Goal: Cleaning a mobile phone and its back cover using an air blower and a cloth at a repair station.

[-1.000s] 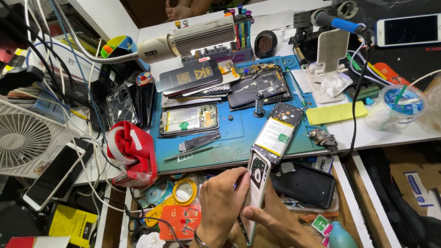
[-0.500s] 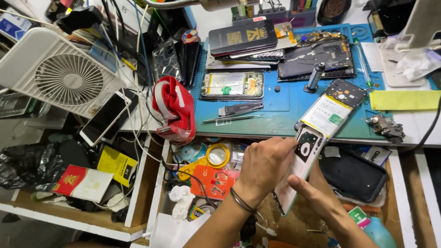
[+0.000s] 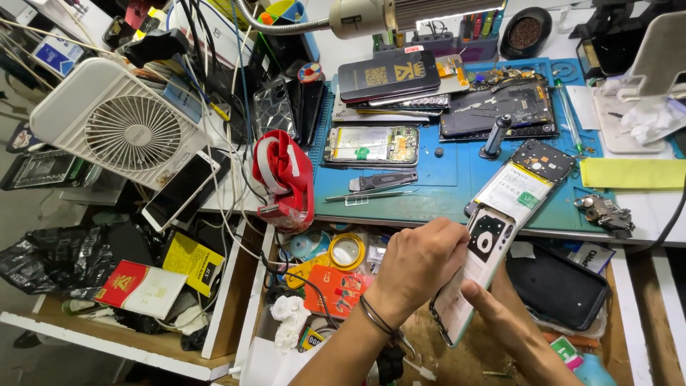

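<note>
Far left of frame: white desk fan (image 3: 121, 129), tilted, with a white phone (image 3: 180, 189) lying just below its right edge. Lower left: red-and-white booklet (image 3: 141, 287) beside a yellow box (image 3: 189, 260) in an open drawer. Centre left: red strap bundle (image 3: 284, 179) at the edge of the blue work mat (image 3: 443, 182). On the mat: opened phone frame (image 3: 371, 146), black tweezers case (image 3: 383, 181).

Lower centre: left hand (image 3: 418, 266) clenched over the upper edge of the phone back cover (image 3: 475, 271), fingers curled on it, dark bracelet at the wrist. The cover stands tilted, over the open drawer, just below the mat. Right hand (image 3: 500, 314) grasps the cover's lower part, thumb across its face.

Right: black phone (image 3: 556, 287) lying flat near the hands.
</note>
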